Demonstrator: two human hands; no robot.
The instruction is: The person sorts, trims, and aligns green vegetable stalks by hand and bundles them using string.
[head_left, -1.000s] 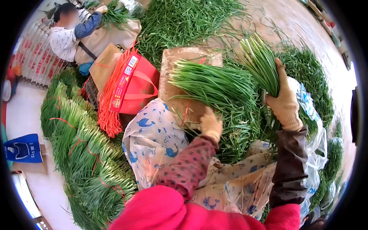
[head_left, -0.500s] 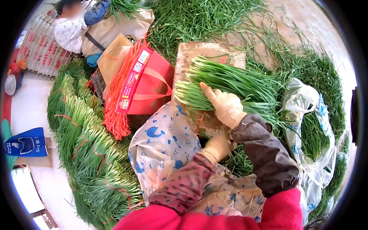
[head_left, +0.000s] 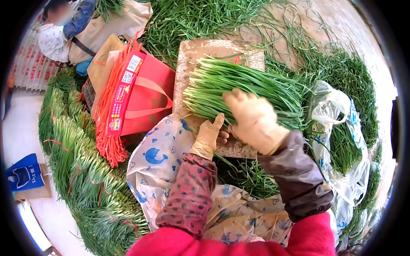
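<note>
Two gloved hands at a sheaf of green stalks on a worn board, mid-frame.
The stalks lie across the board, pale ends pointing left. The right hand, blurred, is over their lower side; the left hand is at their lower edge, thumb raised apart from its bent fingers. Blur and overlap make it impossible to tell whether either is closed on stalks. A red bag with orange-red strands stands left of centre, tied bundles fill the lower left, and a clear plastic bag is at right.
</note>
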